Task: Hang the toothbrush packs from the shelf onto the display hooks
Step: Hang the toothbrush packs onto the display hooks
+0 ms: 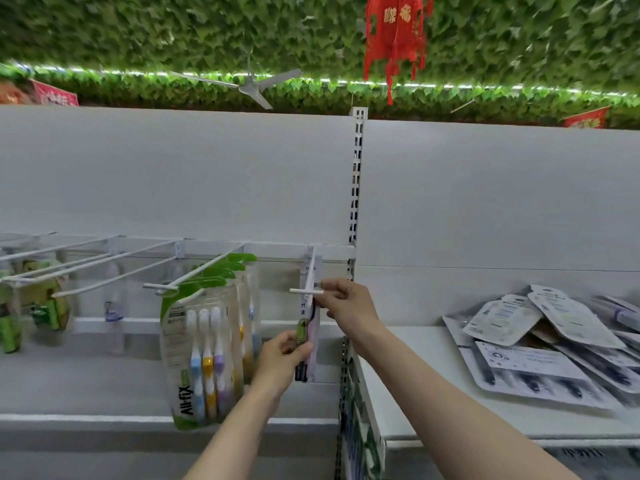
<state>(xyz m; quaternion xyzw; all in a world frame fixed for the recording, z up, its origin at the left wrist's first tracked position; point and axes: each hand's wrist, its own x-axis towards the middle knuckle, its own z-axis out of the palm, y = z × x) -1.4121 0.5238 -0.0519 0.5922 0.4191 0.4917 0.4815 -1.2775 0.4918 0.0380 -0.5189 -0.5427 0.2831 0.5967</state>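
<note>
Your left hand (282,355) pinches the lower part of a slim toothbrush pack (309,327), while your right hand (348,303) grips its top edge at the tip of the display hook (307,291). Beyond, more packs (540,344) lie heaped on the right shelf (415,393).

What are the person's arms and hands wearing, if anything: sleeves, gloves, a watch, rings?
Nothing shows. Both forearms are bare up to the bottom edge of the picture, with no sleeve in view. The left hand and right hand wear no gloves, and no watch, bracelet or ring can be seen on wrists or fingers.
</note>
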